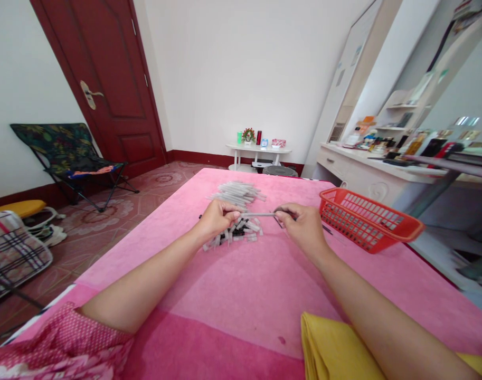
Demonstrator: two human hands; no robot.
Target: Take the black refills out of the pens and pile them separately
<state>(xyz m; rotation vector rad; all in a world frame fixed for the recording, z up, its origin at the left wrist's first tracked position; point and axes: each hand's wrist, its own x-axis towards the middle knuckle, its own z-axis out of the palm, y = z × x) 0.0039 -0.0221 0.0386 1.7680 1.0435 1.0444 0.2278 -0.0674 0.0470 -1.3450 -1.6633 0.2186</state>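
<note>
A thin grey pen barrel [258,214] is stretched level between my two hands above the pink-covered table. My left hand [218,217] pinches its left end between thumb and fingers. At the other end, my right hand [302,224] is closed on the barrel, with something dark showing at its fingers that I cannot make out. Behind my hands lies a pile of pale, translucent pen barrels [238,193]. Closer to me, partly under my left hand, small clear and black pen caps [241,230] are scattered. A few thin dark sticks [327,229] lie near my right hand.
An orange plastic basket [369,224] stands at the table's right side. Folded yellow cloth [331,345] lies at the near right, under my forearm. The pink table cover [241,295] spreads all around. Beyond are a folding chair [72,158], a low white table [260,149] and a dresser [367,169].
</note>
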